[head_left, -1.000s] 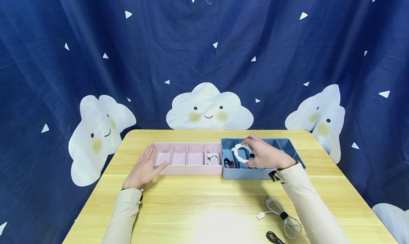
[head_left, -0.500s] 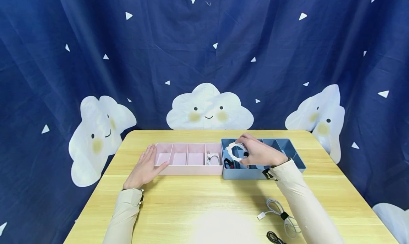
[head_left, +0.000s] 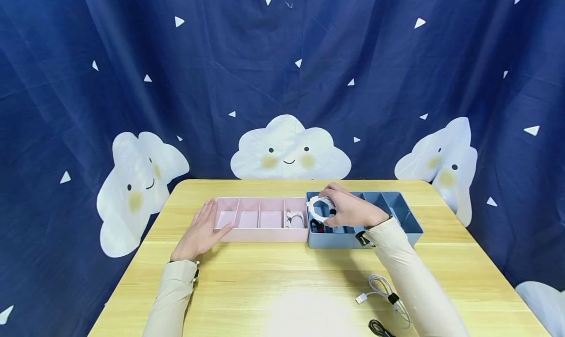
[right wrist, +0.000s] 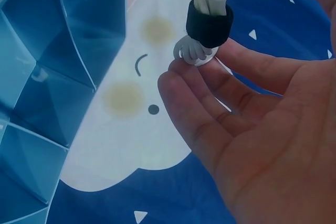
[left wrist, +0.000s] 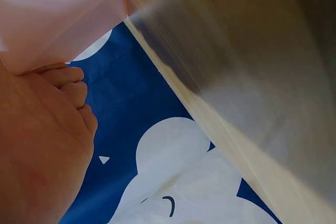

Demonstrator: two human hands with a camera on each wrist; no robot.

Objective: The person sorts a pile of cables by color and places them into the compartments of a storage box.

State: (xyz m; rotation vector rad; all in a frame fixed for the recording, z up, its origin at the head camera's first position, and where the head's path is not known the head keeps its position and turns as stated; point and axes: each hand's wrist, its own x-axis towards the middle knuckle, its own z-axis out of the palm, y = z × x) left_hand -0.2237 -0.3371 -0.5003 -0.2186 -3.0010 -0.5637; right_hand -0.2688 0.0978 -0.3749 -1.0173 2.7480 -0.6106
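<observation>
My right hand [head_left: 355,212] holds a coiled white cable [head_left: 311,209] over the left end of the blue divided box [head_left: 335,241]. In the right wrist view, a black strap [right wrist: 209,27] wraps the coil above my fingertips. My left hand [head_left: 197,236] rests at the left end of the pink divided box [head_left: 265,235], fingers straight along its side and thumb over the front rim. A white cable [head_left: 289,221] lies in the pink box's rightmost compartment. Black and red cables [head_left: 317,225] sit in the blue box's front left compartment.
On the wooden table [head_left: 247,283], a grey-white cable [head_left: 373,291] with a black strap lies by my right forearm. A black cable [head_left: 378,328] lies at the front edge of the view. Behind the table hangs a blue curtain [head_left: 212,82] with clouds.
My right hand has moved left with the coiled white cable, from the blue box's middle compartments toward its left end beside the pink box. My left hand has stayed in place.
</observation>
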